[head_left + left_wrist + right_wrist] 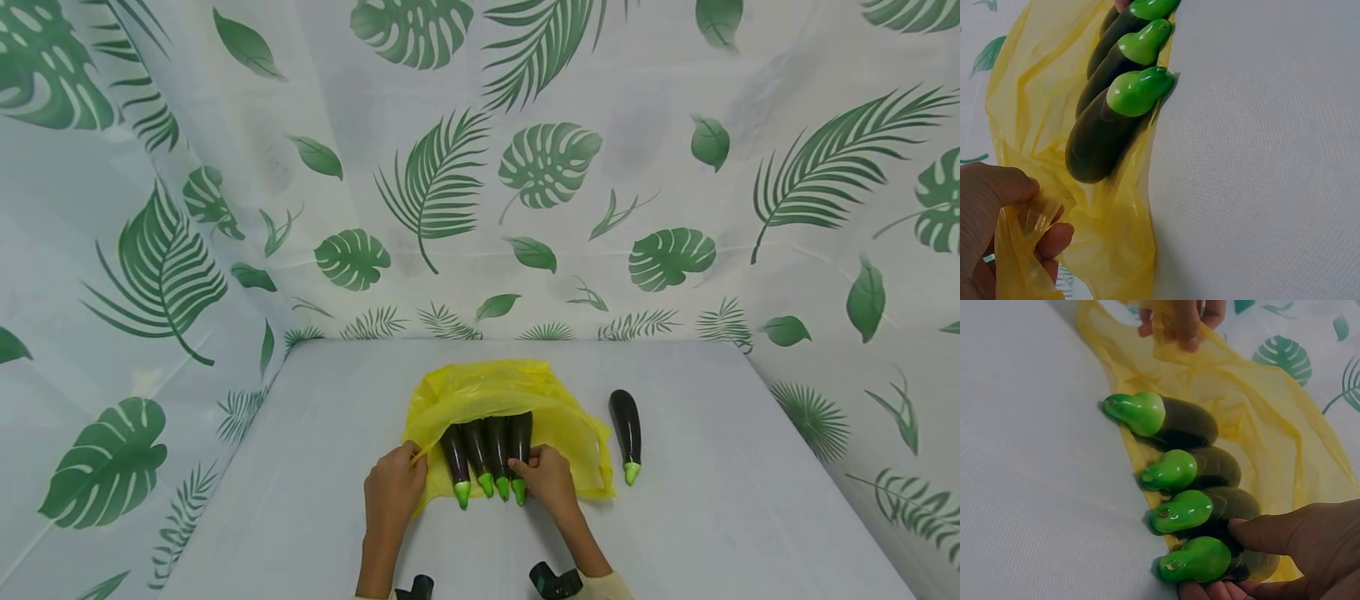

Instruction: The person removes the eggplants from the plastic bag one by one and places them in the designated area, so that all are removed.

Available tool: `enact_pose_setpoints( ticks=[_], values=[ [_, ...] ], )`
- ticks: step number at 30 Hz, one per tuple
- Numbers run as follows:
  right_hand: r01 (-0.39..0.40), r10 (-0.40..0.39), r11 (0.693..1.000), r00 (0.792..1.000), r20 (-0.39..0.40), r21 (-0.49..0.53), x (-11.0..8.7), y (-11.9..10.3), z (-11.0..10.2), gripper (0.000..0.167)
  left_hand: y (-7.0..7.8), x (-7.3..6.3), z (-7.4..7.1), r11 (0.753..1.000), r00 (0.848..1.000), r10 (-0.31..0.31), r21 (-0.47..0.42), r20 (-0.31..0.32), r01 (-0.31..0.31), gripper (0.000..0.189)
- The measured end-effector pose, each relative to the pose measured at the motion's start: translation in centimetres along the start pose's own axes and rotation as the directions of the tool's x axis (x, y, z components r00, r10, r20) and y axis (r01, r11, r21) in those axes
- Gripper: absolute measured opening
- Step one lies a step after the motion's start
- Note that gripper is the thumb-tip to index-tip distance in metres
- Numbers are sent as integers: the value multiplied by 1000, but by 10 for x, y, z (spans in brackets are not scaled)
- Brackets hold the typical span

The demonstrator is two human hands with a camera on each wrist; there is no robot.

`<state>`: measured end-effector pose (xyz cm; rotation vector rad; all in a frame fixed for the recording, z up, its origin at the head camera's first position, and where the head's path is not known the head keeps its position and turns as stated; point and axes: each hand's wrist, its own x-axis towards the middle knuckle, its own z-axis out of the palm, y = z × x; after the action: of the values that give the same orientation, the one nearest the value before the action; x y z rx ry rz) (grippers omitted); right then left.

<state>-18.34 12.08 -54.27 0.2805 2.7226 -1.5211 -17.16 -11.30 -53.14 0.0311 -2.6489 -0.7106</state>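
A yellow plastic bag [487, 392] lies on the table with its mouth toward me. Several dark eggplants [474, 446] with green caps lie side by side in its mouth, caps pointing toward me. My left hand [395, 485] pinches the bag's left edge between thumb and fingers, also seen in the left wrist view. My right hand [546, 477] grips the rightmost eggplant [1200, 561] of the row, thumb on one side and fingers on the other. The eggplants' far ends are under the bag's upper layer. One more eggplant [626, 435] lies outside, right of the bag.
The table [300, 508] has a white cover. A white curtain [555, 283] with green leaf prints stands behind the table and along both sides. Dark wrist devices [555, 581] show at the bottom edge.
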Motion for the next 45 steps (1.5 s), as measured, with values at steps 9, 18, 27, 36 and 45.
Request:
enact_pose_setpoints(
  ticks=[9,18,27,36,45],
  values=[
    [-54,53,998,998,22,45,-3,-2,-8,42,-1,0,1,1000,1000,-2,1,10,2,10],
    [-54,54,998,998,21,21,-3,-1,-14,41,-2,0,0,1000,1000,5,6,7,-5,10],
    [-46,46,999,999,21,6,-9,-4,-21,38,-1,0,0,1000,1000,13,11,-3,-12,11],
    [-57,56,998,995,78,10,-19,-6,-29,37,0,-1,1,1000,1000,-8,-1,5,8,9],
    [-52,55,998,984,170,-21,-30,-18,-40,44,-3,0,2,1000,1000,-8,6,14,8,10]
  ],
)
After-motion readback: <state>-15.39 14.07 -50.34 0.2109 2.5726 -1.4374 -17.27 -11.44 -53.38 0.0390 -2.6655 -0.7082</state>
